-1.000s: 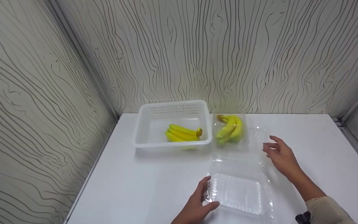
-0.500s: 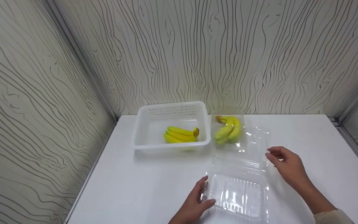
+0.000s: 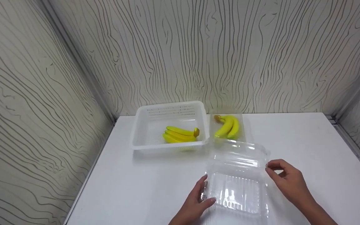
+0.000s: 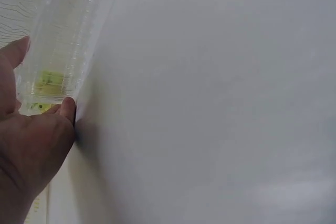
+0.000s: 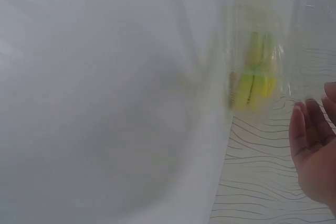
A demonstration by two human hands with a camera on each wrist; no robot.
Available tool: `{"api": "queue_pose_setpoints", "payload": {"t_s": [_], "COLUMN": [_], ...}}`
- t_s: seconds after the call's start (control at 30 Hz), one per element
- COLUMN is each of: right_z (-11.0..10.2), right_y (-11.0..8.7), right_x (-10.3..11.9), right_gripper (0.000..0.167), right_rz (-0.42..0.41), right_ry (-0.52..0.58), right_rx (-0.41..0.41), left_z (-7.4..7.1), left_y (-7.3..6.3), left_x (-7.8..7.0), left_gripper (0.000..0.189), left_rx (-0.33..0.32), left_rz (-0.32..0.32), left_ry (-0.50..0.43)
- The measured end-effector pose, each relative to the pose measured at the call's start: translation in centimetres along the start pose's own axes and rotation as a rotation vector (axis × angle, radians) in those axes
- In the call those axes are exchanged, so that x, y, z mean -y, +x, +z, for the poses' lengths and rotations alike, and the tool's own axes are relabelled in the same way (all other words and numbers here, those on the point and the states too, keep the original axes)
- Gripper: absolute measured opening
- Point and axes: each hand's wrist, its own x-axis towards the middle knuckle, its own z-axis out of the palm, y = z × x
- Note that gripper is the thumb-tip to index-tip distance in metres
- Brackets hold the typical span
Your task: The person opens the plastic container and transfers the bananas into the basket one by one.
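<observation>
A clear plastic clamshell box (image 3: 236, 195) lies unfolded on the table, its base nearest me and its lid (image 3: 244, 154) tilted up at the far side. My left hand (image 3: 191, 201) holds the base's left edge between thumb and fingers; the left wrist view shows that hand (image 4: 37, 135) at the box's end. With thumb and forefinger, my right hand (image 3: 289, 181) pinches the lid's right edge. Through the plastic in the right wrist view, yellow-green bananas (image 5: 254, 90) show beyond that hand (image 5: 317, 156).
A white perforated basket (image 3: 167, 147) stands at the back left with a bunch of bananas (image 3: 180, 136) inside. Right beside it, another clear box (image 3: 245, 131) contains a second bunch of bananas (image 3: 228, 126). Patterned wall panels (image 3: 180, 62) border the white table (image 3: 130, 187).
My right hand has come nearer and taken hold of the lid's edge, and the lid has risen from lying back to a tilt. My left hand stays at the base.
</observation>
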Motion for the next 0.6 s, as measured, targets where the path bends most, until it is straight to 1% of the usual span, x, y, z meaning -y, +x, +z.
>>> {"api": "queue_pose_setpoints", "payload": {"t_s": [0.13,0.2,0.3,0.37,0.47,0.53,0.6], "right_z": [0.2,0.2,0.1,0.0,-0.2,-0.3,-0.4], "right_y": [-1.2,-1.8,-2.9,-3.6,-4.7,-5.2,-5.6], "right_x": [-0.9,-1.3,-1.8,-2.1,-2.5,-2.7,-3.0], "right_gripper": [0.015,0.019,0.024,0.026,0.031,0.037,0.044], "right_rz": [0.003,0.018,0.070,0.120,0.187,0.232,0.288], "right_ry": [-0.010,-0.012,-0.015,-0.005,0.001,0.024,0.076], "right_rx": [0.013,0.046,0.114,0.149,0.188,0.219,0.262], "left_z": [0.1,0.1,0.1,0.1,0.0,0.0,0.1], "left_y": [0.0,-0.1,-0.4,-0.6,-1.0,-1.1,-1.2], "left_x": [-0.2,-0.4,-0.4,-0.4,-0.4,-0.5,-0.7], "left_gripper": [0.089,0.091,0.091,0.089,0.076,0.064,0.051], "left_rx": [0.006,-0.004,-0.020,-0.035,-0.051,-0.084,-0.114], "left_rz": [0.007,0.003,-0.002,-0.007,-0.015,-0.051,-0.091], "left_ry": [0.006,0.006,-0.048,-0.089,-0.145,-0.163,-0.186]}}
